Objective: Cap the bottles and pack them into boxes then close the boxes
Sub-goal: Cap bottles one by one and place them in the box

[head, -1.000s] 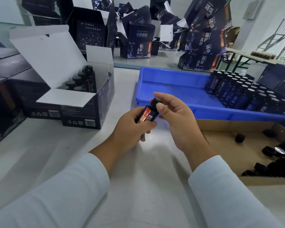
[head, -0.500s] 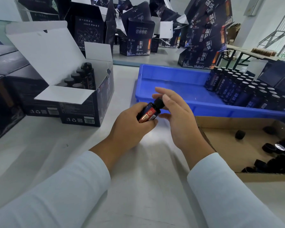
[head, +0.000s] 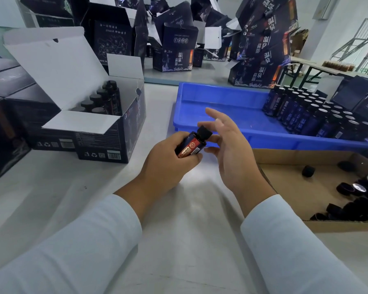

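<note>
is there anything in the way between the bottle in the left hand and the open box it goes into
Nothing visible. The left hand grips the capped bottle, and only bare table lies between it and the open box to the left. The box's lid is up and its near flap folded outward, so the top is open.

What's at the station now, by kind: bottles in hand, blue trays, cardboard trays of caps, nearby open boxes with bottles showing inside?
Bottle in hand: 1
Blue tray: 1
Cardboard tray of caps: 1
Open box with bottles: 1
Total: 4
</note>
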